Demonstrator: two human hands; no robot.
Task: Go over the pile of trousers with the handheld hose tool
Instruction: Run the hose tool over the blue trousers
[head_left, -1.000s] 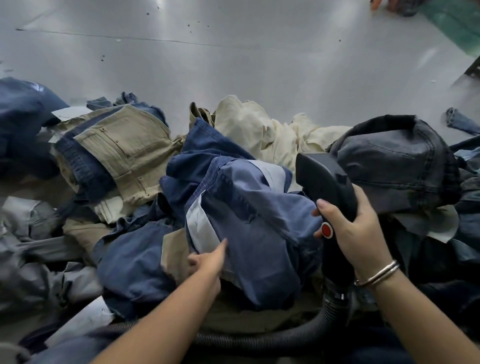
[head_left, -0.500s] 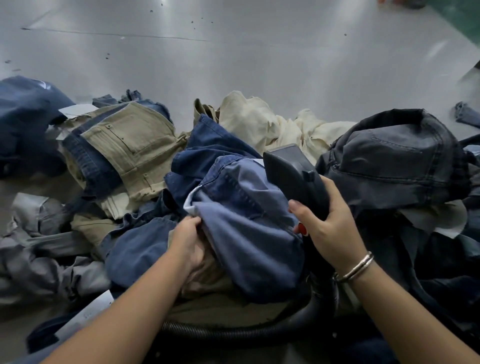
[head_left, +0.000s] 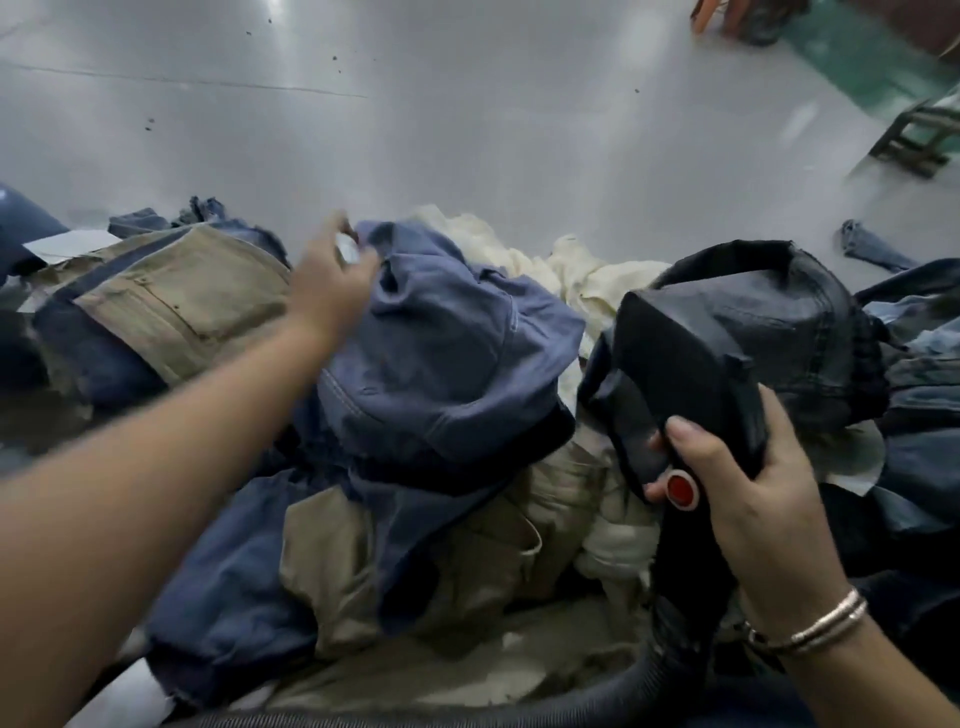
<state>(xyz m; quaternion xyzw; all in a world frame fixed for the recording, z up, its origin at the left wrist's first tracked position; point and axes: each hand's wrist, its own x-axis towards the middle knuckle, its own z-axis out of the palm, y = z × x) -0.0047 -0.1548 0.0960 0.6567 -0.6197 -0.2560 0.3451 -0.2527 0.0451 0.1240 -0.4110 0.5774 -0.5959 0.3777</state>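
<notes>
- The black handheld hose tool (head_left: 685, 384) was held upright in the right hand (head_left: 737, 499), the fingers curled round its handle beside a red button (head_left: 681, 488).
- The blue trousers (head_left: 441, 353) on top of the pile were gripped at their far edge by the left hand (head_left: 332, 291), though motion blur hid the fingers.
- Khaki trousers (head_left: 176, 306) lay to the left, dark ones (head_left: 800, 332) to the right, all on a grey bench (head_left: 467, 130).
</notes>
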